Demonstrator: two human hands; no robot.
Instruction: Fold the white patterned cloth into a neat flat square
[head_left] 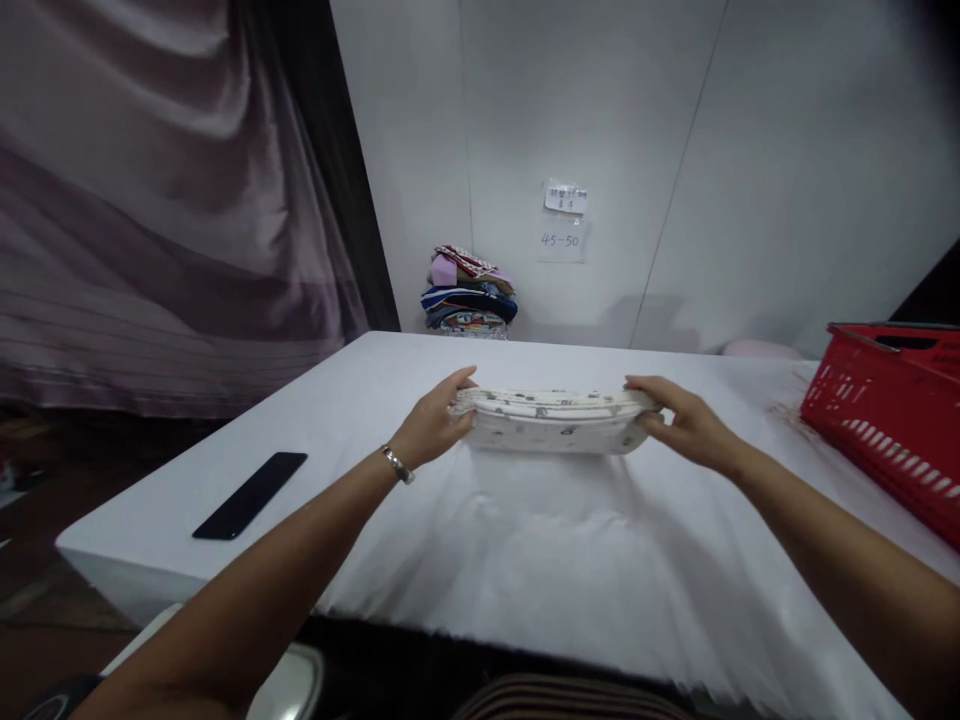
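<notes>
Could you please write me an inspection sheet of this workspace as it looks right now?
Surface: table under a white cloth, lightly wrinkled.
Job's things: folded white printed cloth, held just above the table at both ends.
Clutter: black phone flat near the left edge; red basket at the right edge; stack of folded clothes at the far wall.
Hands: left hand grips the cloth's left end, a watch on its wrist; right hand grips the right end.
Cables: nothing seen.
Surroundings: grey curtain on the left; white wall with paper notes.
</notes>
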